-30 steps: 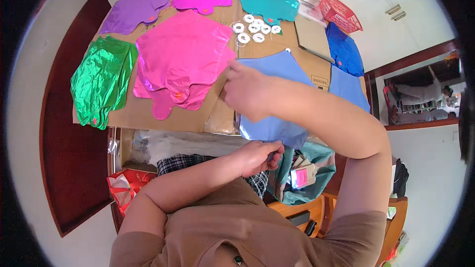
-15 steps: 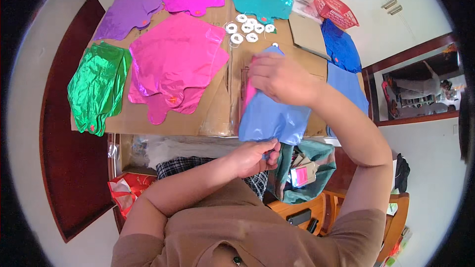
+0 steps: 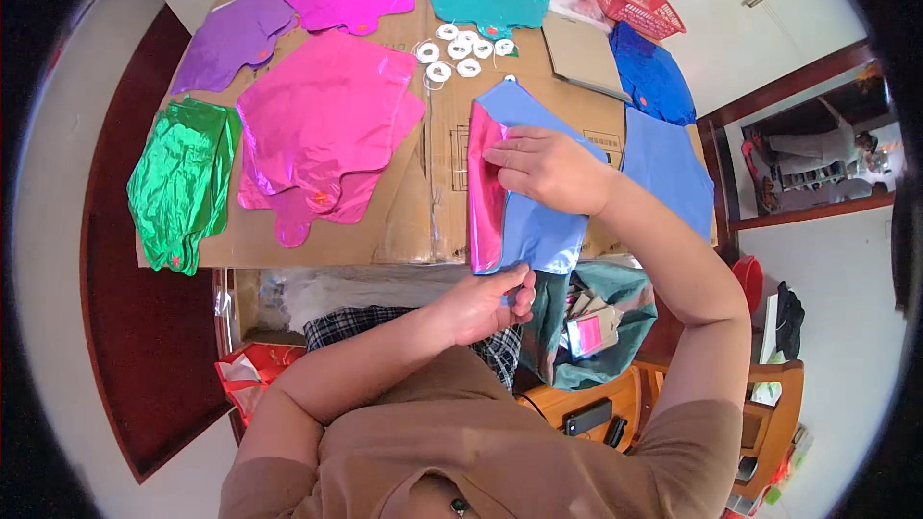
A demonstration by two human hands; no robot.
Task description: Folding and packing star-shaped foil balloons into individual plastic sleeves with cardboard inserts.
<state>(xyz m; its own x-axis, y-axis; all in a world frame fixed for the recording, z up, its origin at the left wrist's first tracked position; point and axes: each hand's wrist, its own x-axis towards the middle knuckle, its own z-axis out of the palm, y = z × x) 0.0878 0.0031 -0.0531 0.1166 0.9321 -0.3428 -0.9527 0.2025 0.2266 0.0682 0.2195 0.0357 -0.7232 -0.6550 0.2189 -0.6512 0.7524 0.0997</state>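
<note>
Light-blue foil balloon [image 3: 543, 226]: laid flat and uninflated at the near edge of the cardboard [image 3: 447, 221], right of the middle; along its left side a strip of pink foil is shown, folded narrow.
Left hand [image 3: 486, 308]: thumb and forefinger are pressed together on the balloon's near edge, with no gap seen; the other fingers are curled in.
Right hand [image 3: 553, 173]: laid over the balloon, fingers close together and slightly bent, fingertips touching the pink strip; whether foil is pinched beneath cannot be told, as the thumb is hidden.
Teal cloth bag [image 3: 642, 317]: hung open just below the table edge; cards [image 3: 588, 334], one with a pink panel, are held inside.
Red plastic basket [image 3: 639, 5]: set at the far right, tilted in view; its contents cannot be made out.
Red-and-white bag [image 3: 255, 365]: placed at lower left, its inside not readable.
Cardboard box [image 3: 248, 300]: partly seen under the table edge, with clear plastic film [image 3: 332, 290] bunched in it.
Ribbon rolls [image 3: 460, 50]: grouped loosely on the cardboard, white, beyond the balloon.
Pink foil balloons [image 3: 322, 115]: stacked left of the hands, with green foil balloons [image 3: 183, 183] piled beside them.
</note>
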